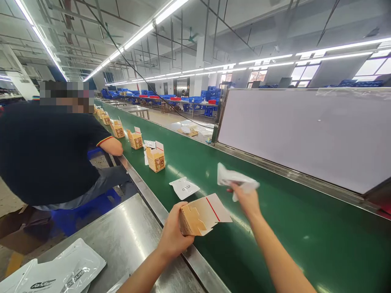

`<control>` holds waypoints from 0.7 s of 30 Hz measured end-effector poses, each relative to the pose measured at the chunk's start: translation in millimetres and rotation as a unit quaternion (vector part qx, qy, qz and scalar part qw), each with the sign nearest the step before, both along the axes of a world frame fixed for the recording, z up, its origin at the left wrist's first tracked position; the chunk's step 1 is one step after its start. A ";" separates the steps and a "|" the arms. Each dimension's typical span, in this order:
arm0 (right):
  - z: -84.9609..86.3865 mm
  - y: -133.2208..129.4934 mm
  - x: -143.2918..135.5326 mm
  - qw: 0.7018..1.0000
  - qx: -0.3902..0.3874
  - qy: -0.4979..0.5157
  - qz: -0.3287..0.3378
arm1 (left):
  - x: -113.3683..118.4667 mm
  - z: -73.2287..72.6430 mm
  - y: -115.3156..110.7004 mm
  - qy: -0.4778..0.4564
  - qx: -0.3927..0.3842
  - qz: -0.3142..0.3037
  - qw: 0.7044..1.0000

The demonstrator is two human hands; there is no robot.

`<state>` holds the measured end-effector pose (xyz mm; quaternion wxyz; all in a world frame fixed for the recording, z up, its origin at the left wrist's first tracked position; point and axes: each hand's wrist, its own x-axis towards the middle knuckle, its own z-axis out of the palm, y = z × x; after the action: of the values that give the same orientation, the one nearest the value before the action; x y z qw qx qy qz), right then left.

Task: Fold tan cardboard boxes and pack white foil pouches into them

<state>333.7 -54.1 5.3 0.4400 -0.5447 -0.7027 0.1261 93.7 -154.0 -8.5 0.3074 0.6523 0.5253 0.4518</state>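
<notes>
My left hand grips a small brown cardboard box with open white flaps and a red stripe, held over the near edge of the green conveyor belt. Just right of the box, my right hand pinches a crumpled white plastic pouch above the belt. A flat white pouch lies on the belt just beyond the box.
Several open brown boxes stand in a row up the belt. A person in a dark shirt sits at the left on a blue stool. White pouches lie on the steel table. A white panel borders the belt's far side.
</notes>
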 end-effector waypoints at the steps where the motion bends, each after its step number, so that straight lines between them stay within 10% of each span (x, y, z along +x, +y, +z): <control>1: 11.5 -16.6 7.7 0.997 0.022 0.068 -0.008 | 2.2 -1.8 0.2 0.004 0.004 -0.004 1.000; 4: 47.5 -75.5 21.4 0.967 0.040 0.236 0.081 | 9.3 -4.0 0.8 0.014 0.021 -0.006 1.000; 7: 69.8 -118.7 16.6 0.980 0.006 0.153 0.128 | 16.8 -2.1 -0.3 0.016 0.054 0.024 0.998; 13: 58.6 -130.8 -19.9 0.960 0.062 -0.213 0.170 | 40.7 -3.0 -8.0 0.104 0.267 -0.015 0.958; 21: 66.1 -145.8 -9.6 0.912 -0.195 -0.099 0.347 | 69.1 -3.4 -20.6 0.069 0.146 -0.035 0.986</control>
<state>324.1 -199.9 71.4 0.1819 -0.3514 -0.8487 0.3509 162.8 -174.6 -11.9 0.1879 0.7376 0.4507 0.4665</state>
